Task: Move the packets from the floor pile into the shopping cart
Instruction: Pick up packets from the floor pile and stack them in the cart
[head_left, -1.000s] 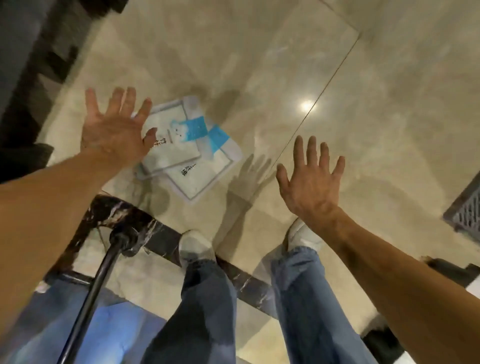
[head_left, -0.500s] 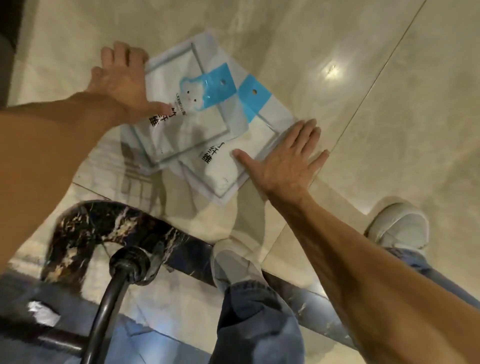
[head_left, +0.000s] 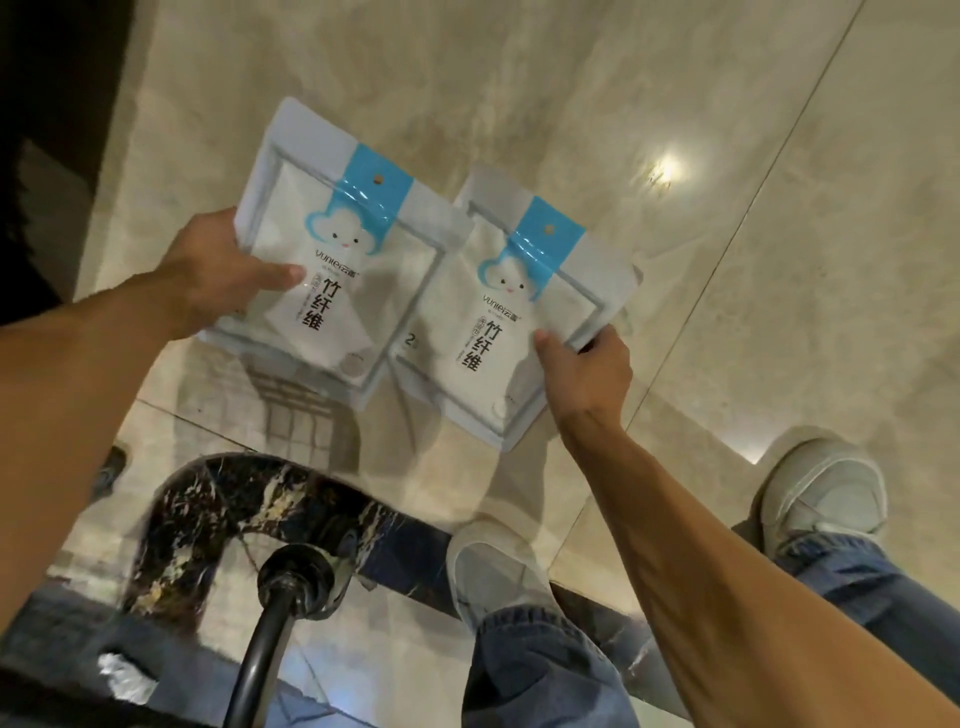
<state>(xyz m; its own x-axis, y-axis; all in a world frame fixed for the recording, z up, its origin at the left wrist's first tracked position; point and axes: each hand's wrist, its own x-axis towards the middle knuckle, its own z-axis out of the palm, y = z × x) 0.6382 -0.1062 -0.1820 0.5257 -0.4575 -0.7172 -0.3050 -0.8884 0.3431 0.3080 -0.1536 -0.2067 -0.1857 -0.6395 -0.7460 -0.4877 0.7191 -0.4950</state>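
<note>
Standing over the black cart handle (head_left: 270, 639), the person pinches one packet per hand: left hand (head_left: 218, 270) grips the left packet (head_left: 337, 249), right hand (head_left: 587, 364) the right packet (head_left: 519, 312), both clear of the floor (head_left: 779, 260), probably to halve the trips.

Single head-worn view, steeply downward (wide-angle), close above hands (head_left: 395, 317) and floor (head_left: 779, 260).

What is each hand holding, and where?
Left hand grips the left packet by its left edge; right hand grips the right packet by its lower right edge.
</note>
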